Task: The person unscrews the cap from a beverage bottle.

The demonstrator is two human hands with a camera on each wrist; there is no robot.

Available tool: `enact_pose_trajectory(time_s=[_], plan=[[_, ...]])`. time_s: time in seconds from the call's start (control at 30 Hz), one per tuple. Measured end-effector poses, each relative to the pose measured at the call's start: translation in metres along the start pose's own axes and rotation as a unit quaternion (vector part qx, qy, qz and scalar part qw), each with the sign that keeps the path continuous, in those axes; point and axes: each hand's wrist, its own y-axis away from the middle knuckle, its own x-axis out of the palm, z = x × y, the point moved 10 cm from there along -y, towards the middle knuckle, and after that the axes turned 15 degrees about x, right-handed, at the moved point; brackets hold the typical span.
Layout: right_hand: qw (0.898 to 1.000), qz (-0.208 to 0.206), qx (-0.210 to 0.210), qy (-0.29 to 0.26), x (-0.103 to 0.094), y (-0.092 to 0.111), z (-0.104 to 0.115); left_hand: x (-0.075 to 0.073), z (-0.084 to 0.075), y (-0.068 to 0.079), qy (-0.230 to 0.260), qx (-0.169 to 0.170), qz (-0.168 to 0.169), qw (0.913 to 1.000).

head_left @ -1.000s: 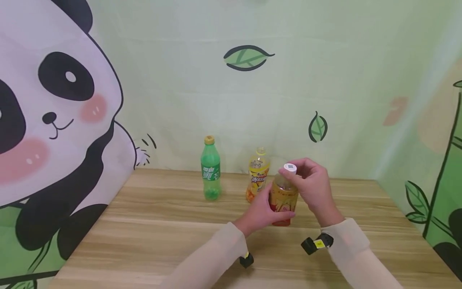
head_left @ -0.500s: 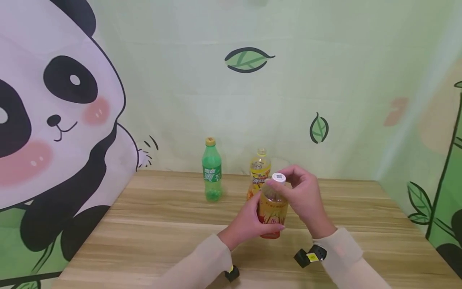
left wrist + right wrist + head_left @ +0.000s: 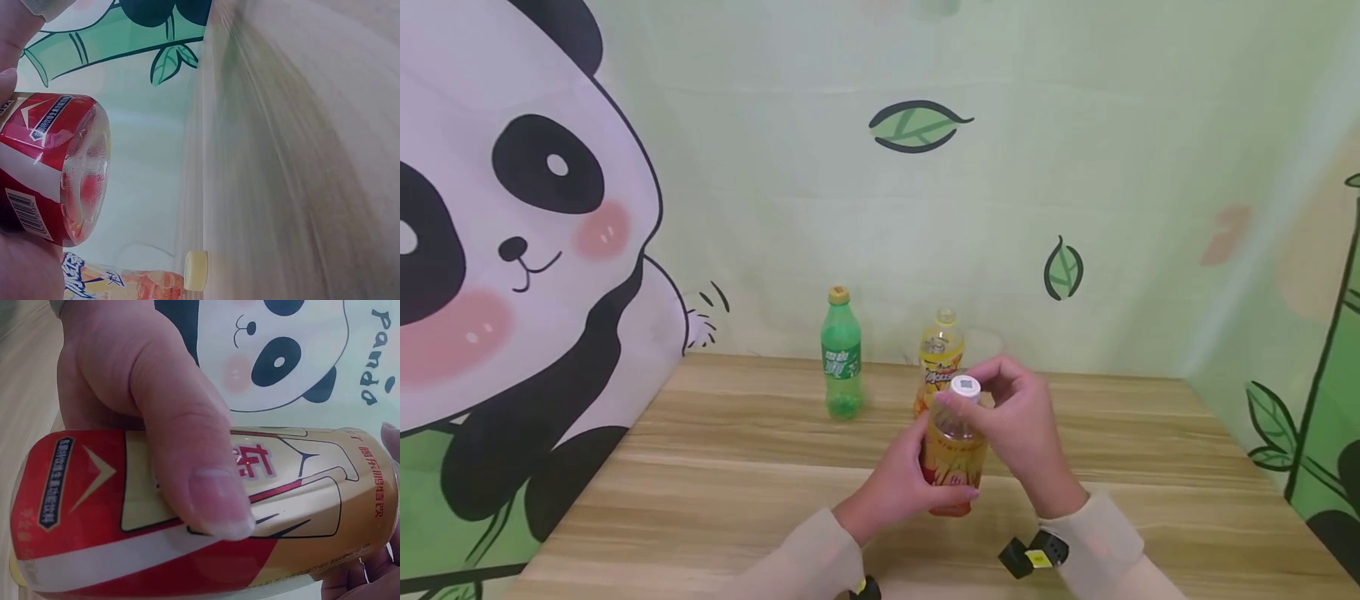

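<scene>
My left hand (image 3: 887, 479) grips the body of a red and gold drink bottle (image 3: 957, 458), its thumb laid across the label in the right wrist view. At the top, thumb and fingers of my right hand (image 3: 1022, 437) pinch the white cap (image 3: 965, 387). The bottle is upright and held above the table; its clear base shows in the left wrist view. Behind it stands a yellow-labelled bottle (image 3: 938, 360) with an uncapped neck, partly hidden by the held bottle. A yellow cap (image 3: 195, 270) lies beside that bottle's base on the table.
A green bottle (image 3: 841, 358) with a yellow cap stands left of the yellow-labelled one, towards the back of the wooden table (image 3: 730, 450). A printed panda backdrop (image 3: 775, 183) hangs right behind the table. Each wrist wears a small black camera (image 3: 1033, 554).
Both hands have drawn the red and gold bottle leftward and nearer to me. The left hand still holds the body and the right hand the white cap. The standing bottles stay put.
</scene>
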Motion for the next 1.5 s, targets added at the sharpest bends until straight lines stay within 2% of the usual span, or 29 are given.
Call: enact_pose_trajectory(time_s=[0.13,0.4,0.8,1.1,1.5], plan=[[1.0,0.005,0.001,0.002,0.004,0.004,0.0,-0.001,-0.003,0.005,-0.004,0.007,0.003,1.0],[1.0,0.014,-0.009,-0.017,0.009,0.009,0.004,-0.002,-0.004,0.012,-0.01,-0.007,0.012,0.9999],[0.999,0.017,-0.04,-0.021,0.011,0.013,0.01,0.0,-0.004,0.014,0.0,-0.008,0.025,0.9997],[0.999,0.004,-0.029,-0.019,0.01,0.014,0.009,0.001,-0.003,0.013,0.006,-0.013,0.028,0.9995],[0.999,0.001,-0.022,-0.027,0.008,0.013,0.008,0.001,-0.004,0.013,0.015,-0.001,0.025,0.9996]])
